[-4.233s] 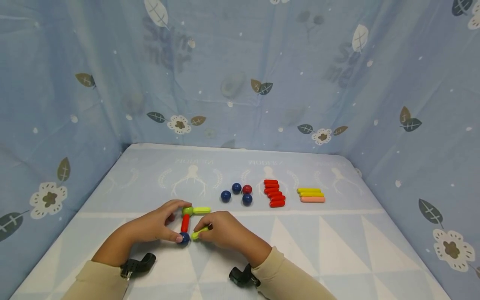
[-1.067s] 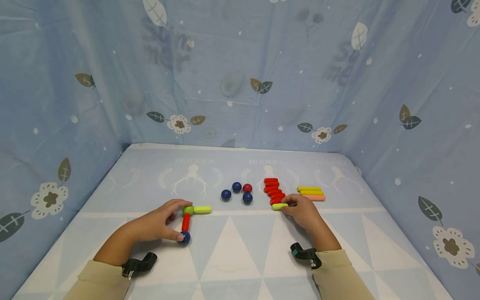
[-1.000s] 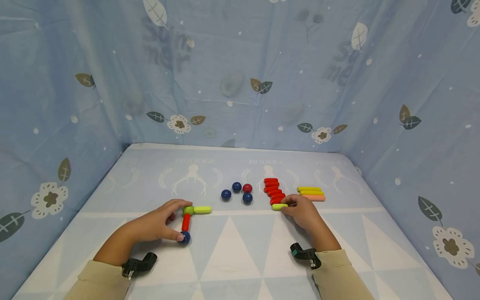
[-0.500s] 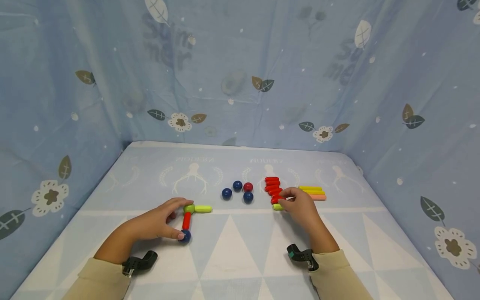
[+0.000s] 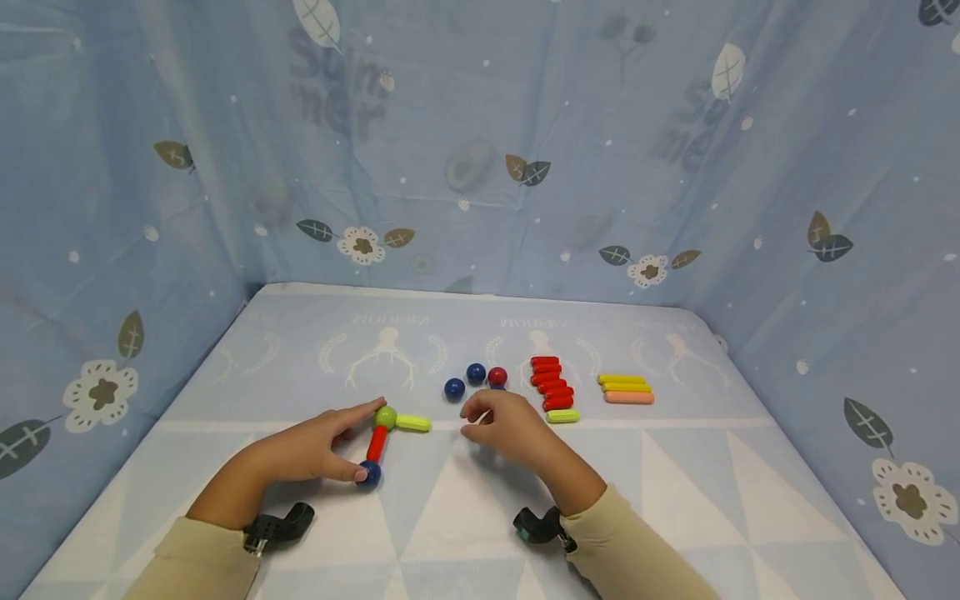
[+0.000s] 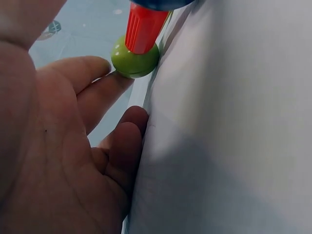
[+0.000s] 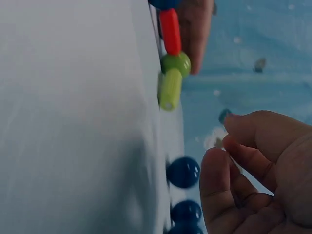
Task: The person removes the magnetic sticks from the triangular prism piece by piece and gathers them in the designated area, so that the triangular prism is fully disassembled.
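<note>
My left hand (image 5: 303, 450) holds a ball-and-rod toy piece lengthwise, thumb against its blue ball (image 5: 369, 474) and index finger at its green ball (image 5: 386, 417). A red rod (image 5: 377, 443) joins the two balls, and a lime rod (image 5: 413, 423) sticks out rightward from the green one. In the left wrist view, fingertips touch the green ball (image 6: 134, 58). My right hand (image 5: 510, 429) is over the table, holding nothing, with its fingers loosely bent. It is just in front of the loose blue balls (image 5: 454, 389) and partly covers one of them.
A red ball (image 5: 497, 377) lies among the blue ones. Right of them, several red rods (image 5: 552, 384) lie in a column, with a lime rod (image 5: 562, 416) at its near end. Farther right are yellow rods (image 5: 624, 383) and a salmon rod (image 5: 629, 397).
My right hand carried a lime rod to the red rods' near end, let go and moved back left. The held piece's green-ball end has shifted slightly right, its lime rod now angling nearer.
</note>
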Tool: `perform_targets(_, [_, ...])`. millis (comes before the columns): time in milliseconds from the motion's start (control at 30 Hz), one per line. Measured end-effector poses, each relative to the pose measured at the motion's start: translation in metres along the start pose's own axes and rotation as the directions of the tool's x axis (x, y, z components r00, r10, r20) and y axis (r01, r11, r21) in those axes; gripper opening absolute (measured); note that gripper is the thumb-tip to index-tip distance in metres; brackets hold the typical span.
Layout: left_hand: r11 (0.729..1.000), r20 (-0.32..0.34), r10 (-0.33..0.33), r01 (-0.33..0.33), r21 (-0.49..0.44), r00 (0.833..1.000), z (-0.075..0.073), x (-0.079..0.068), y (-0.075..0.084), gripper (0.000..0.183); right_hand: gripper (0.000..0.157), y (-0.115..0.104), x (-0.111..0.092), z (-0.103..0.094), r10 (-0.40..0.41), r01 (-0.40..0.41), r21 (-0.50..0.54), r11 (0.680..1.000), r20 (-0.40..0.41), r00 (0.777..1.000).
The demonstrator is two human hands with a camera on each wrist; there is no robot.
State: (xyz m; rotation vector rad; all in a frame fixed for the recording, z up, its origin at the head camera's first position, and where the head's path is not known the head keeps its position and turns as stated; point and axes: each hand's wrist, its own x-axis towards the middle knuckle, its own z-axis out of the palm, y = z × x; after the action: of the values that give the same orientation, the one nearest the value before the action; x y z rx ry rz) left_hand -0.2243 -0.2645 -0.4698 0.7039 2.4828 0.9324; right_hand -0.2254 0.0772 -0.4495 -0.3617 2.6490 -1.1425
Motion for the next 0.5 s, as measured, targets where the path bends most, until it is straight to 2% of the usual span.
perform_targets(200, [0.998, 0.024, -0.060, 0.059, 0.018, 0.998, 0.000, -0.001, 0.004, 0.103, 0.020, -0.015, 0.016, 0.021, -0.004, 0.006, -0.023, 1.000, 0.073, 0.997])
perform_targets(367, [0.999, 0.046, -0.039, 0.037, 0.024, 0.998, -0.001, -0.002, 0.004, 0.100, 0.022, -0.021, 0.025, 0.035, -0.023, 0.032, -0.098, 0.995, 0.097, 0.995])
perform_targets(500, [1.000, 0.056, -0.021, 0.020, 0.010, 0.998, -0.002, -0.005, 0.003, 0.096, 0.023, -0.024, 0.031, 0.044, -0.026, 0.037, -0.148, 0.988, 0.077, 0.997])
